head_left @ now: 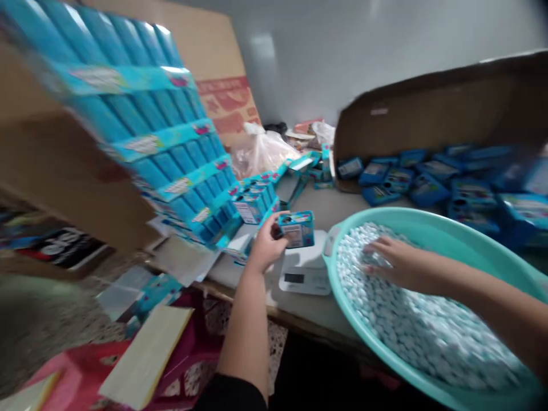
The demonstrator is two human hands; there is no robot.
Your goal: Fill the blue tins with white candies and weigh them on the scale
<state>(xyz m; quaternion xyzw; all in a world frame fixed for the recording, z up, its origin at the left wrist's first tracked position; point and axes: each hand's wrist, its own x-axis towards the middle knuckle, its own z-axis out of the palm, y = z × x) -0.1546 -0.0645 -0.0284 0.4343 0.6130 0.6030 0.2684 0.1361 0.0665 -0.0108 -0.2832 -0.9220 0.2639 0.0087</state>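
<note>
Between the fingers and thumb of my left hand (268,242) is a small blue box (300,229) with a printed label, held up over a white digital scale (305,279). My right hand (391,260) reaches into a large turquoise basin (402,357), its fingers apart and touching small white and pale-blue pieces (370,291) that look like candies. Its fingertips partly hide among the pieces. Left of the held box, several similar blue boxes (252,205) stand in a row in a display tray.
Stacked trays of blue boxes (145,117) lean at the left. A brown carton (411,117) holding loose blue boxes (398,180) stands behind the basin. A plastic bag (269,149) sits at the back; pinkish-red plastic (184,348) and a pale card sheet (148,357) are below left.
</note>
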